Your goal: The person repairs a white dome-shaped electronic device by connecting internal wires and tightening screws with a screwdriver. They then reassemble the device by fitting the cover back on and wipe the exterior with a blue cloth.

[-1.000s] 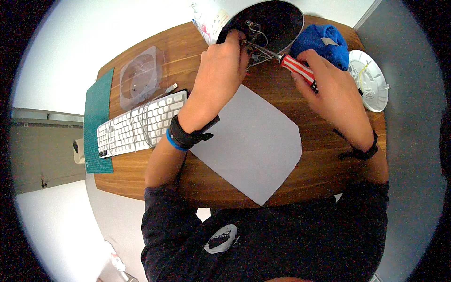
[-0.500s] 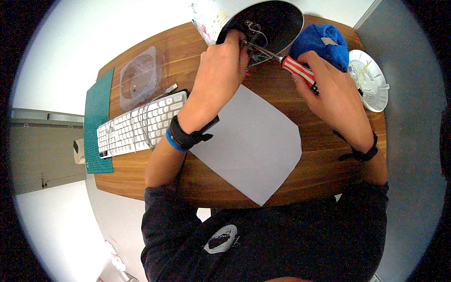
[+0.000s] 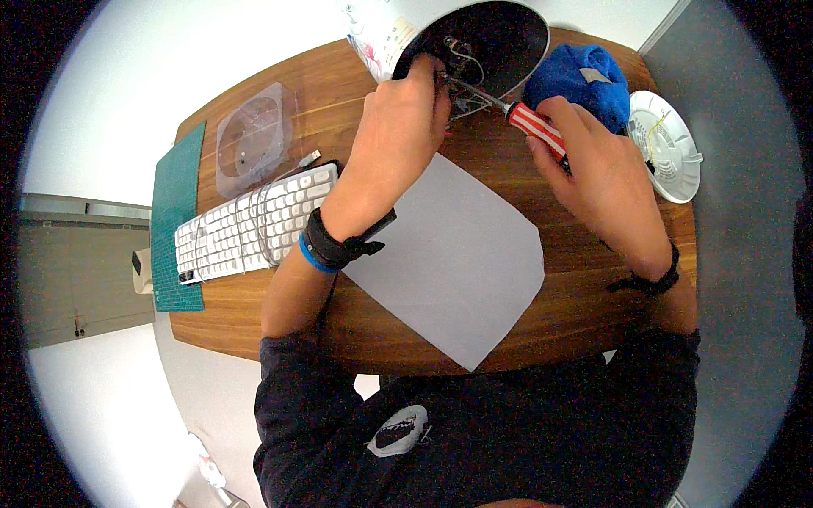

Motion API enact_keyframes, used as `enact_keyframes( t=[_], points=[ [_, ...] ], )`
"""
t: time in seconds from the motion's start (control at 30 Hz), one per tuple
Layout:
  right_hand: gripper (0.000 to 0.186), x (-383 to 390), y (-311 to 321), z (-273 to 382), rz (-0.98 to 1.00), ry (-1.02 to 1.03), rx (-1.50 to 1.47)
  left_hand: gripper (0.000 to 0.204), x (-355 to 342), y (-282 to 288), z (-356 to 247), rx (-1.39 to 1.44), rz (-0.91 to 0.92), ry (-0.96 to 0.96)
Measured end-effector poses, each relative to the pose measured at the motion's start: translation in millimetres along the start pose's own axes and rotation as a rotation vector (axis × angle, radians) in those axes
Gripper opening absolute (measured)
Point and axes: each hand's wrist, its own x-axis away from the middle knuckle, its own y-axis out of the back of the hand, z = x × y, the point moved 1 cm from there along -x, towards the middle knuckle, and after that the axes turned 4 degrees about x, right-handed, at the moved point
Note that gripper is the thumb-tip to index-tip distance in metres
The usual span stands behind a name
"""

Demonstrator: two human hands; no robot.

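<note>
My right hand (image 3: pixel 593 165) is closed around the red-and-white striped handle of a screwdriver (image 3: pixel 535 125). The metal shaft points up and left, its tip meeting the fingers of my left hand (image 3: pixel 405 114). Those left fingers are bent at the rim of a round, dark-lined container (image 3: pixel 508 42), which lies tipped with its opening toward me. Exactly what they pinch is hidden by the hand. Inside the container, a small part with thin wires (image 3: pixel 461 55) shows, and more wires lie near the screwdriver shaft.
A blue cloth bundle (image 3: pixel 576 89) and a white round vented cover (image 3: pixel 665 148) lie to the right. On the left are a cord-wrapped white keyboard (image 3: pixel 254 224), a clear plastic case (image 3: pixel 251 140) and a green cutting mat (image 3: pixel 176 220). A grey sheet (image 3: pixel 457 262) covers the table's middle.
Both hands stay almost in place. The screwdriver's handle appears turned slightly within my right hand, its tip still at my left fingers.
</note>
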Motion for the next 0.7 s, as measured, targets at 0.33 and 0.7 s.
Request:
enact_keyframes(
  t=[0.33, 0.7],
  points=[
    [0.029, 0.1, 2.1, 6.0, -0.034, -0.029, -0.035, 0.026, 1.0, -1.2, 1.7, -0.007, -0.005, -0.018],
    [0.037, 2.3, 12.1, 10.5, -0.068, 0.015, -0.095, 0.026, 1.0, 0.1, 0.1, 0.02, 0.0, -0.012]
  ],
)
